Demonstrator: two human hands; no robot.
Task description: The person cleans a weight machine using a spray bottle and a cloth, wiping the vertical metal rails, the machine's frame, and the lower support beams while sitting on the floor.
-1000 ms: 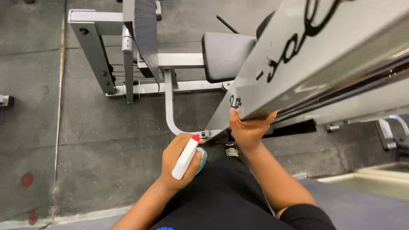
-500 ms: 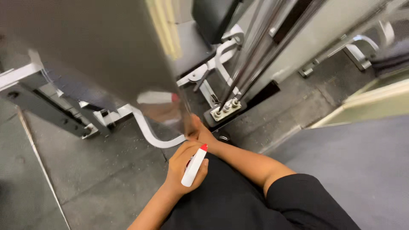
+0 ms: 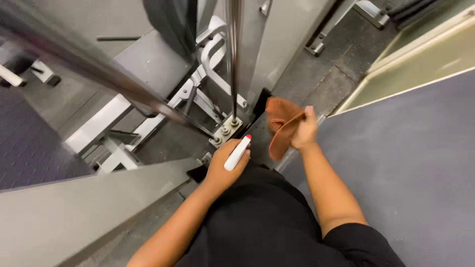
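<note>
We see a grey concrete floor (image 3: 341, 74) with a seam running across it at about one o'clock. A white-framed gym machine (image 3: 198, 94) stands on the floor toward eleven o'clock, its steel rods bolted to a base plate (image 3: 225, 131) near the centre. A dark mat (image 3: 415, 163) covers the floor at three o'clock, and a pale green platform (image 3: 420, 59) lies at two o'clock beside it.

The floor (image 3: 341, 64) is dark grey and rough. A big grey metal machine (image 3: 148, 113) stands on it, with white bars and a shiny steel pole (image 3: 232, 59) going up. A smooth grey mat (image 3: 420, 163) lies on one side, beside a pale green panel (image 3: 420, 54).
</note>
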